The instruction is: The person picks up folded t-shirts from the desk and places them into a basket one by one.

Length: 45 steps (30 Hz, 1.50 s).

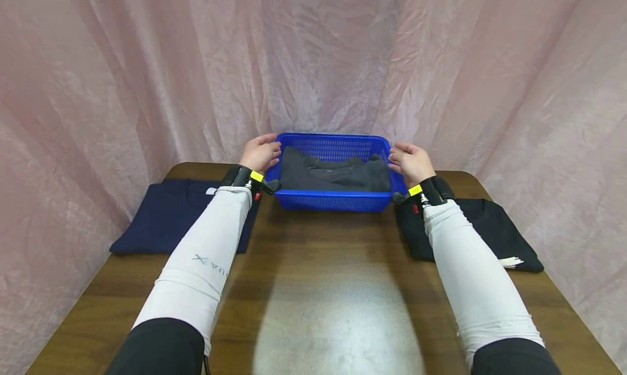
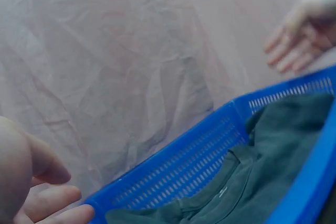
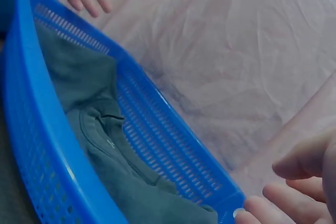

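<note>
A blue plastic basket (image 1: pixel 333 202) with slotted walls stands at the far end of the table. Inside it lies a folded dark grey shirt (image 1: pixel 338 174), its neckline towards the back. My left hand (image 1: pixel 261 153) is at the basket's left end, fingers loosely extended near the rim. At the right end is my right hand (image 1: pixel 412 163), also with loose fingers. In the right wrist view, the fingertips (image 3: pixel 257 211) come close to the rim's corner; whether they touch it I cannot tell. Neither hand is curled round the basket.
Folded navy clothing (image 1: pixel 161 217) lies on the table's left side, partly under my left arm in view. Folded black clothing (image 1: pixel 490 228) with a whitish strip lies on the right. A pink curtain (image 1: pixel 323 54) hangs behind the wooden table (image 1: pixel 338 288).
</note>
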Tool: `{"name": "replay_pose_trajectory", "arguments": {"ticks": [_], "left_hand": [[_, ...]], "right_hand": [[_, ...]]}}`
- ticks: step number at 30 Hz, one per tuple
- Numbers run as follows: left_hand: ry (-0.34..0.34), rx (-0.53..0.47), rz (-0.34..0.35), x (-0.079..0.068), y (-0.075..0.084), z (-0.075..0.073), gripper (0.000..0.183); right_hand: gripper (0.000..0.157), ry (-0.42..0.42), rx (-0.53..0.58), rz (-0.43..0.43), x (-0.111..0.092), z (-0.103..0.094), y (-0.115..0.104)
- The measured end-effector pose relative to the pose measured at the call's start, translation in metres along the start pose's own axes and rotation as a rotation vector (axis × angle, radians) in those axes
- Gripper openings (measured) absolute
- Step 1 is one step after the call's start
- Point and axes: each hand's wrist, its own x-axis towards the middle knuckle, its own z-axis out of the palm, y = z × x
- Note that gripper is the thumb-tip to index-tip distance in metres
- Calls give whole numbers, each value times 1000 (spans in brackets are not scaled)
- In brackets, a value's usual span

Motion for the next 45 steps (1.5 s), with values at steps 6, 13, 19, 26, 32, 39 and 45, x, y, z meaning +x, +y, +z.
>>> {"name": "replay_pose_trajectory", "arguments": {"ticks": [6,13,19,26,32,39,45], "left_hand": [[-68,135,110,-26,16,-8,51],[-134,190,209,-58,26,-28,51],[-139,354,284,-79,19,-62,53],[-57,546,290,-95,-5,-114,56],[15,588,242,-98,-32,-160,57],[124,740,184,-96,-61,-215,59],[194,900,164,-93,-81,-251,57]], "right_hand": [[58,-3,-90,-29,-15,-6,-8],[52,-87,-132,-145,-35,11,-13],[49,-184,-168,-234,-57,47,-15],[44,-322,-214,-335,-85,100,-17],[40,-438,-256,-410,-104,149,-13],[41,-527,-364,-439,-116,201,7],[42,-568,-611,-471,-122,240,39]]}}
